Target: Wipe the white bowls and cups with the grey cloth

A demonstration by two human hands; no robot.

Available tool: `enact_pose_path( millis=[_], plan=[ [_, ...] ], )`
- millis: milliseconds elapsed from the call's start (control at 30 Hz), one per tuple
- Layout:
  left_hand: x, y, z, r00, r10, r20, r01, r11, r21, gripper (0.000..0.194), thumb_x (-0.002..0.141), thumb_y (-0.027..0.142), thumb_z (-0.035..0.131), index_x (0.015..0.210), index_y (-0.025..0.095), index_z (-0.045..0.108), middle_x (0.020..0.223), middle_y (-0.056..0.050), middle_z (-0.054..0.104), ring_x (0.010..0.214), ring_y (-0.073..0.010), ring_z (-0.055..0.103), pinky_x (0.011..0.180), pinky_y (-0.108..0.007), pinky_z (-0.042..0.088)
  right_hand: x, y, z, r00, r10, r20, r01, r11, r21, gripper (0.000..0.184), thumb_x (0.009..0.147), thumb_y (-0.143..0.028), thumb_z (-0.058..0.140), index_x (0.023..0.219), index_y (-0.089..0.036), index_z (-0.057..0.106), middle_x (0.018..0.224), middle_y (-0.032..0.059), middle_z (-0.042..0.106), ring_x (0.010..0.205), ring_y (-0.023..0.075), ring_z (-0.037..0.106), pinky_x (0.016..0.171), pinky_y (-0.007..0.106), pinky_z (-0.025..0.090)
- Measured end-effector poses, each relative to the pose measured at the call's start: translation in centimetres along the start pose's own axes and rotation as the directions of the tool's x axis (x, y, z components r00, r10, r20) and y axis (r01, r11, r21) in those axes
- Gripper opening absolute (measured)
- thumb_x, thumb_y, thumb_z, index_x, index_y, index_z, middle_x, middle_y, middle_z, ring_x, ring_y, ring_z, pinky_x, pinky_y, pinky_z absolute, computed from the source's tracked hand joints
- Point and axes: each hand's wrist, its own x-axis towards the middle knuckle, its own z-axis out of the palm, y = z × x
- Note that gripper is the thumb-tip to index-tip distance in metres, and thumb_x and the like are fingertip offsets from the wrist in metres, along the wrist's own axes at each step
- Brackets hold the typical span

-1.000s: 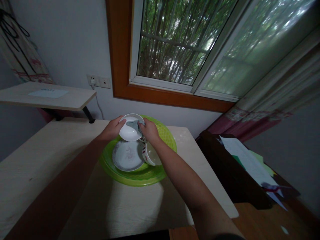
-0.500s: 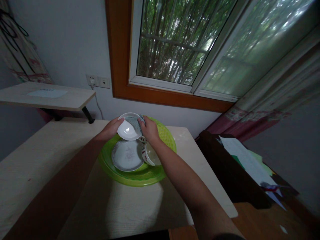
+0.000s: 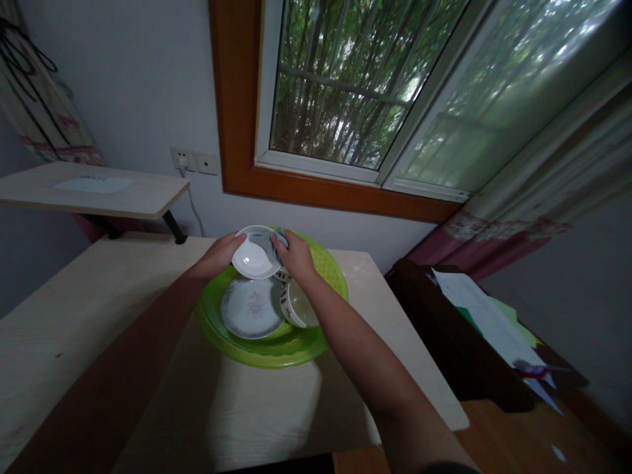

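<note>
Holding a shallow, round, glossy white bowl (image 3: pixel 254 264) above the far left part of a broad, round, lime-green plastic basin (image 3: pixel 266 361), with the hollow tilted toward the viewer. Gripping the bowl's left rim in the left hand (image 3: pixel 218 254), with the thumb over the edge and most fingers hidden behind. Pinching a thin grey-green cloth (image 3: pixel 264 243) in the right hand (image 3: pixel 296 257), against the bowl's right inner side. Cannot tell of any contact between bowl and dishes below.

Inside the basin, toward the left, can see a round white ceramic plate (image 3: pixel 253 308) with a greyish border and faint central pattern, face up. Right beside, toward the basin's right, can see a deep white bowl with red markings (image 3: pixel 296 308), tipped sideways and partly covered by the right forearm. Between these, can glimpse a mostly hidden patterned dish (image 3: pixel 282 275).

Under the basin, can see a pale wood-grain table (image 3: pixel 385 296). Beyond the basin to the left, can see a raised pale wooden shelf (image 3: pixel 153 191) with a white paper sheet (image 3: pixel 93 184); straight beyond, a brown-framed window (image 3: pixel 345 85); right of the basin, dark brown wooden furniture (image 3: pixel 419 322) bearing loose papers (image 3: pixel 484 309).
</note>
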Motion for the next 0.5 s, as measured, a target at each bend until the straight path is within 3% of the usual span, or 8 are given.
enact_pose_path(
  millis=[200,500],
  plan=[
    [-0.36,0.47,0.15,1.0,0.0,0.025,-0.001,0.999,0.041,0.058,0.078,0.058,0.063,0.113,0.012,0.07,0.109,-0.014,0.073,0.087,-0.0243,0.067,0.073,-0.032,0.051,0.05,0.82,0.87,0.983,0.055,0.174,-0.049,0.998,-0.037,0.023,0.089,-0.043,0.06,0.096,-0.022,0.069,0.09,0.0054,0.074,0.079,0.0217,0.065,0.07,0.029,0.046],
    [-0.27,0.49,0.29,0.997,0.028,0.074,-0.028,1.0,0.0,0.061,0.077,0.056,0.065,0.118,0.012,0.068,0.101,-0.012,0.074,0.084,-0.0247,0.067,0.072,-0.032,0.05,0.07,0.09,0.35,0.983,0.096,0.158,-0.07,0.984,-0.162,0.031,0.092,-0.047,0.055,0.098,-0.021,0.072,0.092,0.0082,0.075,0.083,0.0243,0.068,0.073,0.03,0.047]
  ],
)
